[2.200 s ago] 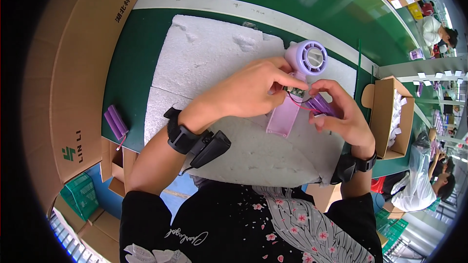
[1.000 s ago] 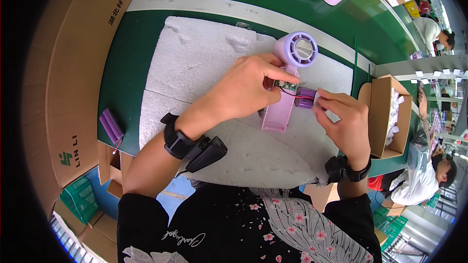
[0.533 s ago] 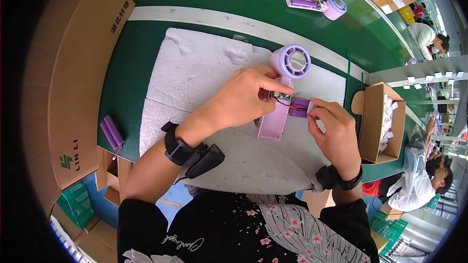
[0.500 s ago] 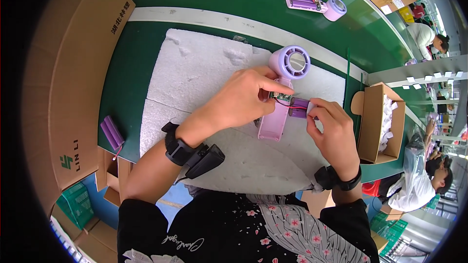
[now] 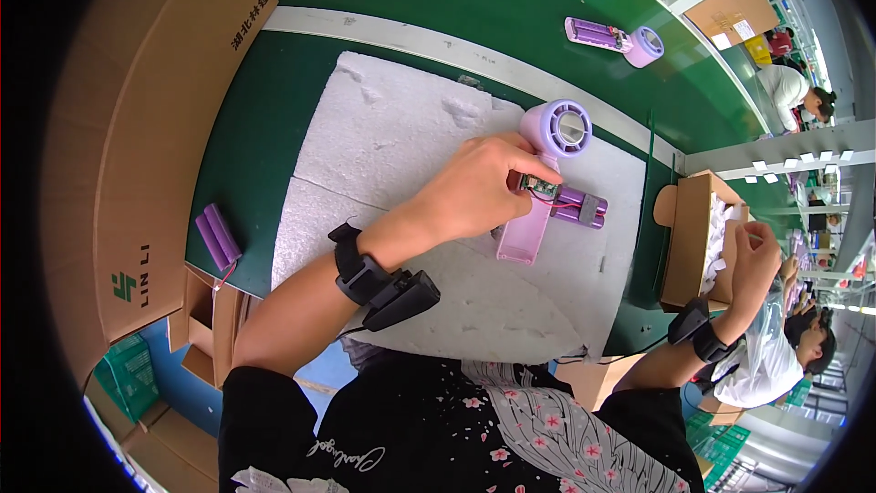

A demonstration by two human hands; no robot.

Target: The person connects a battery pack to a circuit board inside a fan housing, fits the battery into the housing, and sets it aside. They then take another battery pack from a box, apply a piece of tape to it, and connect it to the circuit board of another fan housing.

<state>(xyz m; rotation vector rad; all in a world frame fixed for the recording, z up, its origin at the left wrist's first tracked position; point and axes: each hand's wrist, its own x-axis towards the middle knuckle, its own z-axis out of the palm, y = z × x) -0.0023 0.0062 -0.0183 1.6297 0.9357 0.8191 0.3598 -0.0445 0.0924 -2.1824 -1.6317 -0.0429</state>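
A handheld fan with a round lilac head [image 5: 557, 128] and an uncovered pink handle shell [image 5: 522, 239] lies on a white foam sheet [image 5: 401, 119]. My left hand [image 5: 484, 181] grips the fan near its neck, fingers closed round a small green circuit board [image 5: 538, 186]. To the right of the handle, a purple two-cell battery pack [image 5: 578, 207] lies on the foam, joined by red and black wires, with a grey patch on it. Away to the right, my right hand [image 5: 756, 260] is beside the cardboard box; its fingers are curled together, and what they hold cannot be made out.
The open cardboard box [image 5: 671, 265] contains white pieces. Another purple battery pack [image 5: 217, 237] lies at left beside a large carton [image 5: 182, 128]. Across a pale rail, more fans [image 5: 643, 46] lie on a green surface. Co-workers [image 5: 789, 91] sit at far right.
My right hand has left the battery pack and moved right to the box. A grey patch now shows on the pack. My left hand keeps its grip. The view has shifted slightly.
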